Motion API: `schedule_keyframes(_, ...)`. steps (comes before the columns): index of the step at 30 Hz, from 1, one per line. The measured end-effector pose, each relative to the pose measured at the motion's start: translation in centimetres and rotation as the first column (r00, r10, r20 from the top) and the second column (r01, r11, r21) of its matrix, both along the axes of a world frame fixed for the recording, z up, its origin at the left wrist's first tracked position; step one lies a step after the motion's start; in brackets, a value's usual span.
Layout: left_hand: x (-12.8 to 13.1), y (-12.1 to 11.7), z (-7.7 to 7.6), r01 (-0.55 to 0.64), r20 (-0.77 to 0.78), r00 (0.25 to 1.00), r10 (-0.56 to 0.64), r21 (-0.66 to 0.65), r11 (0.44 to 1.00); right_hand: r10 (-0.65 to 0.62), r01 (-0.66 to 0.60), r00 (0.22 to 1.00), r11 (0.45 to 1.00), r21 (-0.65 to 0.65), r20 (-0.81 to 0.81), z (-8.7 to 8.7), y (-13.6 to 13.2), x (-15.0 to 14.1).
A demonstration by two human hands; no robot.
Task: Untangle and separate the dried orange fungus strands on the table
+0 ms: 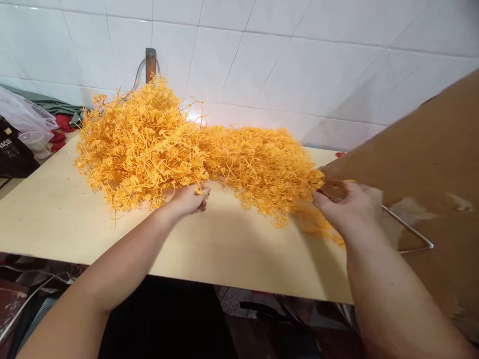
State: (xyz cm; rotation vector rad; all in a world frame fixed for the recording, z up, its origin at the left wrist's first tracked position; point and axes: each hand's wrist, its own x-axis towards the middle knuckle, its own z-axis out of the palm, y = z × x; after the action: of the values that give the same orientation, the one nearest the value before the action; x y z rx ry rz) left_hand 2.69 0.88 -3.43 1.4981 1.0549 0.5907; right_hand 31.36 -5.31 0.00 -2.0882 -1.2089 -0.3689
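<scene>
Two bushy masses of orange-yellow, thin-branched sprigs lie on the table, a rounder bunch (149, 139) on the left and a longer bunch (265, 164) running to the right. They meet in the middle. At the lower edge of the left bunch, my left hand (189, 199) is closed on it, with a bit of orange showing between the fingers. My right hand (354, 204) curls at the far right end of the longer bunch. Something brownish with a bit of red shows between its thumb and fingers, too hidden to name. Beside that hand, a bent metal rod (411, 230) sticks out.
A tall cardboard sheet or box (422, 164) bounds the table (209, 244) on the right. White tiled wall (262, 65) stands behind, with a brown upright post (150, 65) in front of it. Plastic bags (32, 112) and a black bag (13, 152) are at the left.
</scene>
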Motion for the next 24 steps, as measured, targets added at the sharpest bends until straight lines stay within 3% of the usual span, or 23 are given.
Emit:
schedule_keyframes(2, 0.0, 0.1, -0.3, -0.007, -0.021, 1.000, 0.008, 0.030, 1.000, -0.046, 0.050, 0.996, 0.997, -0.056, 0.071, 0.6, 0.2, -1.1)
schedule_keyframes(3, 0.1, 0.2, -0.4, -0.003, -0.031, 0.999, 0.004, 0.043, 0.999, -0.006, 0.014, 0.996, 0.996, -0.083, 0.094, 1.1, 0.4, -1.9)
schedule_keyframes(5, 0.1, 0.3, -0.6, 0.000, -0.045, 0.999, 0.002, 0.048, 0.999, 0.058, -0.046, 0.995, 0.989, -0.144, 0.078, 1.9, 0.9, -3.0)
schedule_keyframes(8, 0.1, 0.5, -1.0, 0.001, -0.047, 0.999, 0.001, 0.031, 1.000, -0.013, 0.017, 1.000, 0.983, -0.182, 0.024, 2.5, 1.5, -3.3)
schedule_keyframes(12, 0.2, 0.9, -1.8, 0.020, -0.097, 0.995, -0.012, 0.076, 0.997, -0.151, 0.163, 0.985, 0.970, -0.179, 0.079, 2.2, 1.7, -1.7)
schedule_keyframes(19, 0.1, 1.2, -1.9, 0.066, -0.169, 0.985, -0.046, 0.116, 0.991, 0.002, 0.015, 0.994, 0.988, -0.154, 0.109, 2.3, 3.1, -2.6)
schedule_keyframes(22, 0.0, 1.1, -1.6, 0.081, -0.202, 0.978, -0.055, 0.122, 0.989, -0.078, 0.082, 0.996, 0.989, -0.120, 0.036, 2.7, 4.1, -3.1)
schedule_keyframes(24, -0.1, 1.0, -1.5, 0.085, -0.226, 0.972, -0.057, 0.116, 0.990, -0.144, 0.139, 0.989, 0.976, -0.166, -0.020, 2.6, 4.3, -2.5)
